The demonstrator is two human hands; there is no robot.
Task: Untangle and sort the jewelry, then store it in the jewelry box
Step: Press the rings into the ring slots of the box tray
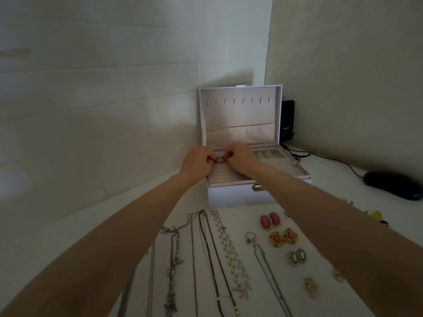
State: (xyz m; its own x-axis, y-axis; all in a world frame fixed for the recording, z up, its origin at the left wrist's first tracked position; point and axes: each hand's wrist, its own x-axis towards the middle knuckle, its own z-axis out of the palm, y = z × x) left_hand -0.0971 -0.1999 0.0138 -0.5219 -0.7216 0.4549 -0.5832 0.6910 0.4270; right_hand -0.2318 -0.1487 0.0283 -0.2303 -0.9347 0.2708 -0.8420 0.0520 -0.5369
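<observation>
1. My left hand (196,161) and right hand (240,156) meet over the open jewelry box (238,196). The fingers of both curl in narrow and pinch a small silvery piece (218,156) between them. It looks like a ring, though it is too small to be sure.
2. The piece sits at my fingertips, above the back of the padded ring rolls (223,176), whose slots run left to right just below it and toward me. I judge the next move to be a short drop down and slightly nearer.
3. Both hands are equally close, so either could press it in.
4. The raised lid (240,110) stands right behind my knuckles and the small compartments (267,154) lie to the right, so open room is upward and toward me.
5. On the surface (242,212) in front of the box, necklaces (175,259) lie in lines running away from me. Earrings (277,239) sit in pairs to their right, well apart from my hands.
</observation>
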